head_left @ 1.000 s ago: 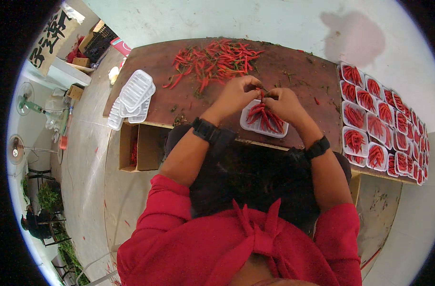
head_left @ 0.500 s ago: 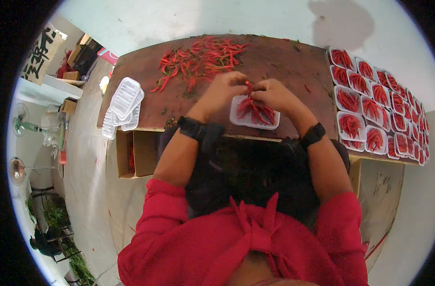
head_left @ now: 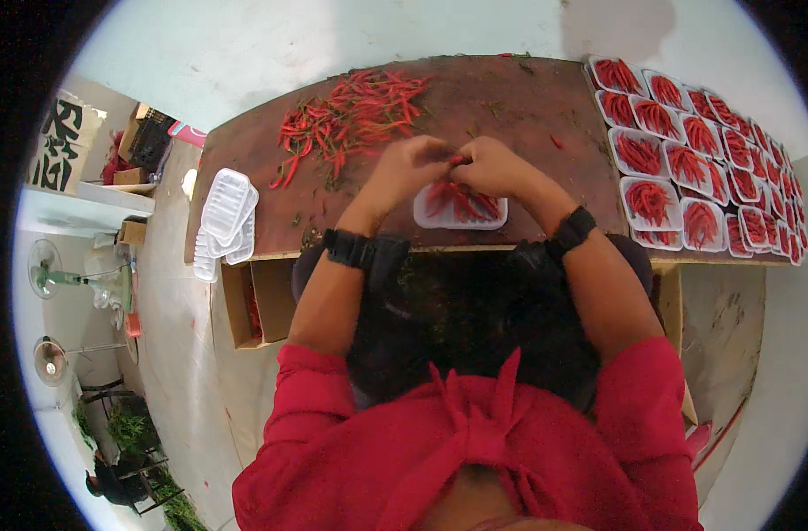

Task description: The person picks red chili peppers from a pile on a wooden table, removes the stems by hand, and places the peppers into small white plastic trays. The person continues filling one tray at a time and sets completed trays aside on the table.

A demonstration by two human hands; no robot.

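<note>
Just above a white plastic tray (head_left: 492, 223) at the table's near edge, my left hand (head_left: 419, 165) and my right hand (head_left: 499, 166) meet with fingers bent and pressed together. A bit of a red chili (head_left: 458, 160) shows pinched between their fingertips; the rest of it is hidden by the fingers. More red chilies (head_left: 466, 203) lie fanned out in the tray below, partly covered by my right hand. Beyond my left hand spreads a loose pile of red chilies (head_left: 359, 111), some with green stems.
Several empty clear trays (head_left: 224, 208) lie stacked at the table's left end. Rows of trays filled with chilies (head_left: 649, 202) cover the right end. An open cardboard box (head_left: 271, 301) sits under the table's edge. Standing fans (head_left: 45, 268) are at far left.
My hands have drawn closer together over the tray, and less of the chili between them shows. The whole view has shifted slightly.
</note>
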